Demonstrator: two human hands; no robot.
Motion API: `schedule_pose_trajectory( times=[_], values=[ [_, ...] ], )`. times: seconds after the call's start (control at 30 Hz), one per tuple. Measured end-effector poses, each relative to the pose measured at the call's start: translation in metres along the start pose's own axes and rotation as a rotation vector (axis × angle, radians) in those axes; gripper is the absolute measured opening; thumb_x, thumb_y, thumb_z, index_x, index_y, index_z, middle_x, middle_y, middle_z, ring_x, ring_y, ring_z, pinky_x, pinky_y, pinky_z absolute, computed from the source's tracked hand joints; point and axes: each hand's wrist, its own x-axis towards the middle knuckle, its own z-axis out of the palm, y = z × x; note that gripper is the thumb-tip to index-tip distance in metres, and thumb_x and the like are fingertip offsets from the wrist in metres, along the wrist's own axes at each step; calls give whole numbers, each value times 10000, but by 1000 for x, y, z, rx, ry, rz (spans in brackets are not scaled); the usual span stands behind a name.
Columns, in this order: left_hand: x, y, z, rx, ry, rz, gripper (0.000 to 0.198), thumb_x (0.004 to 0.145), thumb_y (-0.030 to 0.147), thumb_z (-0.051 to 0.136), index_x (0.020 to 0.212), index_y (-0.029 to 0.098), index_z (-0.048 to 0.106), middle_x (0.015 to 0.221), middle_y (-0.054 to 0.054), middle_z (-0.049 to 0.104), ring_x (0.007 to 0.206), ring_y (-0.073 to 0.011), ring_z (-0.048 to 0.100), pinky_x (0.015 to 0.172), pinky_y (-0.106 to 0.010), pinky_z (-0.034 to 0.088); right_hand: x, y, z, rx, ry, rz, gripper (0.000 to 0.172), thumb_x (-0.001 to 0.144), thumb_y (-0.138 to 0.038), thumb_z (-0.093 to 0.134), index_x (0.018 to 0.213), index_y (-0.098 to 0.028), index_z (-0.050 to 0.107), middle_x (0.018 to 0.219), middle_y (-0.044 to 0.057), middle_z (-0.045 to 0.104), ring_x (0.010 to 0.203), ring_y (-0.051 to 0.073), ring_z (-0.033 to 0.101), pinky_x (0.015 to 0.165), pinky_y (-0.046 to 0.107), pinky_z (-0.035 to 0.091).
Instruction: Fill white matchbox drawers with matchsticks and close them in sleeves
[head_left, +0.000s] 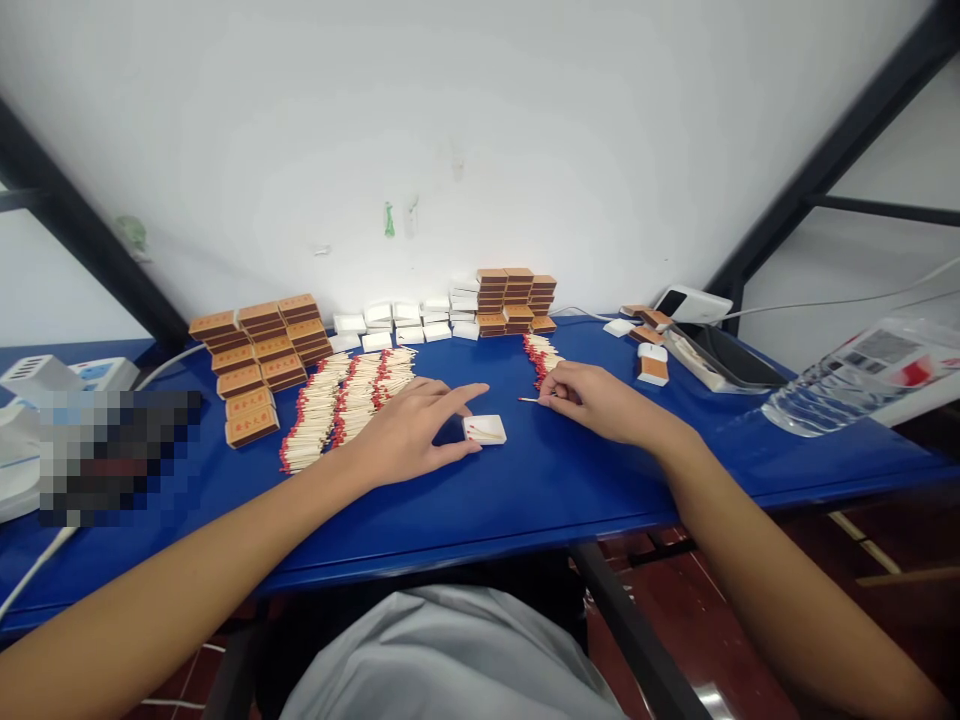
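Observation:
On the blue table a small white matchbox tray [495, 422] lies with a few red-tipped matches [484, 432] inside. My left hand [420, 425] is at its left end, thumb and fingers spread, the fingertips beside or touching the tray. To the right, my right hand [589, 395] pinches a single match [529, 400] whose red head points left. Just behind that hand runs a row of red-headed matches [536, 350], partly covered by it. Several more rows of matches [319, 405] lie left of the tray, partly behind my left hand.
Orange-brown matchbox sleeves [262, 345] are stacked at the left, more sleeves [517, 300] at the back. White trays [405, 325] line the wall. On the right are a matchbox [652, 365], a white device [694, 305] and a plastic bottle [862, 375]. A power strip [105, 375] sits far left.

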Motion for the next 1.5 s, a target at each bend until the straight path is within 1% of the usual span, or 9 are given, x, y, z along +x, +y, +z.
schedule_pose_trajectory(
  times=[0.23,0.37,0.5,0.67,0.9,1.1,1.27,1.37,1.5],
  values=[
    [-1,1,0,1,2,4,660,1015,452,733,1600,288,475,1209,-49,779,1154,-288,649,1066,-473,513,-17,12,-10,-2,45,51,339,1042,-504,544,873,-234,658,860,61,636,728,217,562,675,353,435],
    [-1,0,1,12,-4,-1,650,1019,469,722,1596,288,484,1199,-60,773,1150,-288,652,1063,-472,516,-25,25,-14,6,53,79,342,1052,-521,536,950,-237,696,889,56,617,733,211,555,681,352,443],
    [-1,0,1,8,-1,17,654,1020,459,723,1600,289,474,1206,-47,781,1148,-287,649,1054,-465,518,-23,27,-12,-2,36,74,347,1047,-536,542,989,-244,720,885,58,610,748,220,561,690,355,442],
    [-1,-1,1,9,-3,21,665,1017,454,731,1603,279,471,1211,-46,783,1149,-284,647,1041,-455,524,-16,14,-6,1,20,57,344,1046,-511,521,904,-231,662,883,74,635,761,229,567,702,359,433],
    [-1,0,1,11,-4,15,664,1014,454,738,1595,260,481,1213,-47,786,1147,-284,643,1046,-462,523,-14,-7,-2,15,-26,13,303,1064,-418,475,906,-231,653,846,61,618,791,231,574,735,360,437],
    [-1,-1,1,7,-6,22,668,1013,452,737,1601,276,473,1214,-47,787,1156,-287,650,1050,-463,519,-16,-9,-2,59,-20,26,319,1025,-527,599,931,-238,698,840,50,617,774,227,570,708,351,430],
    [-1,-1,1,8,-6,23,669,1013,452,736,1603,287,468,1217,-44,785,1159,-289,654,1050,-463,519,-16,-13,-1,62,-41,33,312,1055,-476,552,900,-235,677,882,67,653,826,239,595,749,362,457],
    [-1,-1,2,15,-4,19,677,1010,460,738,1604,278,468,1210,-50,785,1151,-291,656,1045,-467,521,-16,-28,-1,61,-15,16,270,1078,-414,519,930,-234,657,935,75,667,857,238,611,769,362,473],
    [-1,-1,3,21,14,38,667,1004,449,750,1593,285,483,1201,-47,788,1143,-288,661,1032,-458,523,-14,-62,8,32,41,-45,187,1093,-344,524,992,-237,639,966,57,656,834,216,620,749,341,474]
  ],
)
